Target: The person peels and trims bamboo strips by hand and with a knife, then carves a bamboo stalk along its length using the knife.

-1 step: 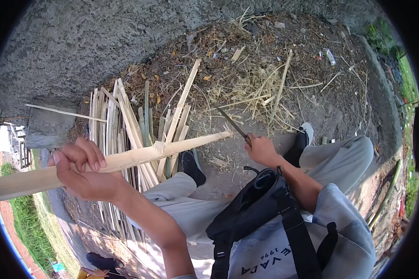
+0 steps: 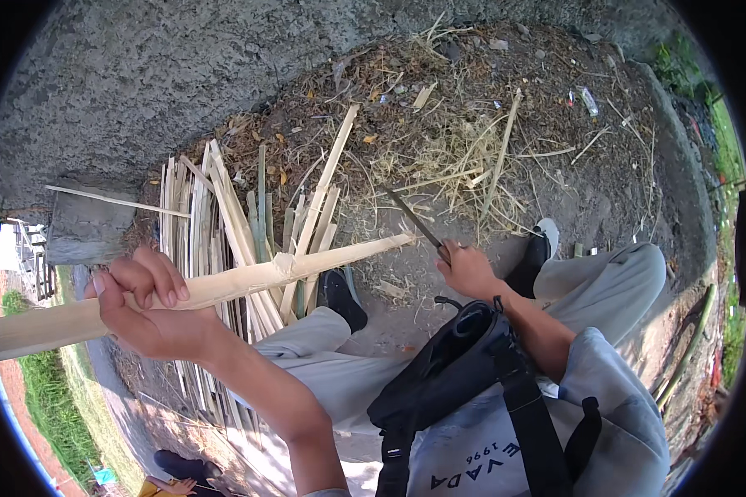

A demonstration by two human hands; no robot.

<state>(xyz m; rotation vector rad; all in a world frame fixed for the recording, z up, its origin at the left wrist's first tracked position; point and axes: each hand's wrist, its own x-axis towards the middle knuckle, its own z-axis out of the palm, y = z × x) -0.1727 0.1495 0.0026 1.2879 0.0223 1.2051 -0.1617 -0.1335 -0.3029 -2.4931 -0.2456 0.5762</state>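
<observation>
My left hand (image 2: 153,302) is closed around a long, pale bamboo strip (image 2: 253,278), its fingers over the top. The strip slants from the left rim toward the middle, with a node partway along and a narrowed, frayed far end. In my right hand (image 2: 468,269) is a knife with a long, dark blade (image 2: 413,215), gripped by its handle, which the fingers mostly hide. The blade points away and to the left, close by the strip's frayed tip; whether the two touch I cannot tell.
Many split bamboo strips (image 2: 228,215) lie piled beyond and below the held one. Shavings (image 2: 448,157) litter the dirt near a rough grey wall (image 2: 166,74). A black bag (image 2: 443,364) hangs before me, between my bent legs. Another person's dark shoe (image 2: 178,464) shows at lower left.
The knife in my right hand has shifted very slightly away and to the left. My left hand and the bamboo strip stay practically in place.
</observation>
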